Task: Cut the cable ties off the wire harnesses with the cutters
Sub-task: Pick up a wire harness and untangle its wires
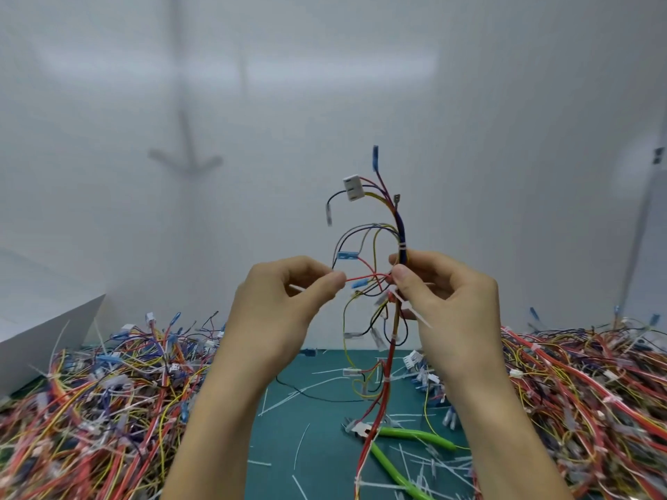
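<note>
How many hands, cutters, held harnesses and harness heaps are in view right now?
Hands: 2 (left hand, right hand)
Cutters: 1
Held harness: 1
Harness heaps: 2 (left heap, right heap)
Total: 6

A green mat [285,445] fills the lower middle of the frame. A left pile [90,409] of tangled harnesses covers its lower-left part, and a right pile [584,398] covers the lower right. The bare strip between them holds cutters [415,434] with green handles, lying right of centre near the bottom. One harness [375,409] hangs down, its red wires trailing across the cutters' head. Cut ties [302,443] lie scattered over the mat, thickest at lower right. White connectors [422,373] sit at the right pile's edge. A black wire [314,395] curves across mid-mat. A white panel [47,341] stands at the left edge.
</note>
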A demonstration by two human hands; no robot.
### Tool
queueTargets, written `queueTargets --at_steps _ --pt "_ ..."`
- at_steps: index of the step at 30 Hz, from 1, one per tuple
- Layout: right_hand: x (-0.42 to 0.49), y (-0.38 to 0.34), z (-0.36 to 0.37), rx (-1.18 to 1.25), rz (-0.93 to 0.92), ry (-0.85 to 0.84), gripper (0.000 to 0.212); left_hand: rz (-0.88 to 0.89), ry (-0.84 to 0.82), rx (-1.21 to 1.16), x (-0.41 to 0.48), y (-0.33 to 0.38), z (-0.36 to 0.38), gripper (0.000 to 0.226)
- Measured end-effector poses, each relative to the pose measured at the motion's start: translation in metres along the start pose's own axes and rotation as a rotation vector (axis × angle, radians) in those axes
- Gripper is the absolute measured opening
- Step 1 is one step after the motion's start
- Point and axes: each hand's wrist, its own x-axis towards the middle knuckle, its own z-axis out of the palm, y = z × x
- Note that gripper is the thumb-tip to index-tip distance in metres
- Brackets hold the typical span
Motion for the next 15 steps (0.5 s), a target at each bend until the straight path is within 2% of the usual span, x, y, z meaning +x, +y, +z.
queueTargets --at_steps 8,15 --pt "0.006 0.002 -0.009 0.165 0.045 0.061 0.021 -0.082 -0.123 0.099 0.003 -0.008 -0.012 0.021" --pt "0.009 0.003 -0.015 0.221 0.063 0.119 0.02 -0.122 -0.109 0.093 0.003 -0.011 -0.018 0.026"
